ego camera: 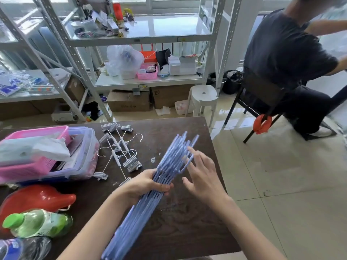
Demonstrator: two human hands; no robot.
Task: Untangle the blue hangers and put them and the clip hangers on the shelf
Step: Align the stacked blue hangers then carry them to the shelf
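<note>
At a dark wooden table (187,212), your left hand (148,184) grips a bundle of blue hangers (165,173) around its middle, fingers curled over the stacked bars. The bundle runs slantwise from the near table edge up toward the far right corner, its upper ends fanned out above the tabletop. Your right hand (202,175) hovers just beside the fanned end, fingers spread and relaxed, fingertips (191,150) against or very near the outer bars; you cannot tell whether they touch.

The white clip hangers (120,152) lie in a loose tangle on the table to the left of the bundle, hooks and clips crossing one another. Further left sits a clear bin (88,147) holding a pink basket (33,166). Nearer you lie a red plastic object (41,197), a green-capped bottle (37,224) on its side and another bottle (24,248) at the corner.

Beyond the table stands a white metal shelf (142,37), its tiers cluttered with bags, boxes and a small pink basket (147,73). Cardboard boxes (129,102) and a white stool (202,98) sit on the floor. At right, a person in dark clothes (281,53) sits on a chair, facing away.
</note>
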